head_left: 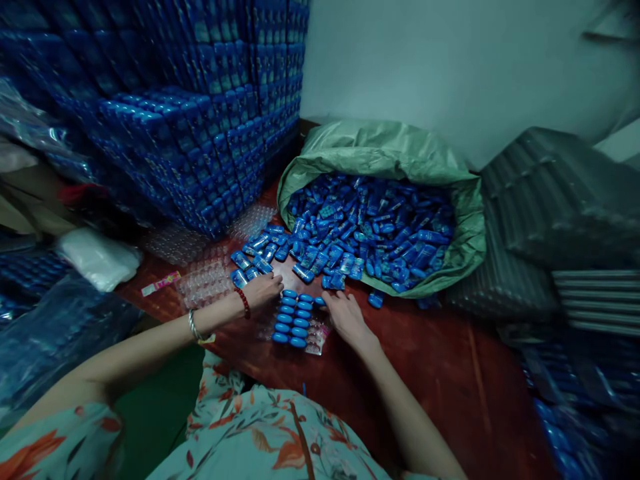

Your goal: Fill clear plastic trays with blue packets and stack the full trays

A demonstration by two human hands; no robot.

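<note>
A clear plastic tray (314, 341) lies on the red tabletop in front of me, with two columns of small blue bottles (299, 323) lying sideways in it. At the tray's far left corner is my left hand (264, 292), its fingers curled together; what they hold, if anything, is hidden. My right hand (346, 317) is at the tray's far right side, its fingertips closed on a blue bottle (319, 301) beside the filled columns. Loose blue bottles (260, 257) with printed labels lie just beyond my hands.
A large green sack (470, 227) full of the same blue bottles lies open behind. Filled packs (200, 147) are stacked high at the left. Empty clear trays (203, 277) and a pink-yellow strip (161, 284) lie left of my arm. Grey tray stacks (565, 193) stand at the right.
</note>
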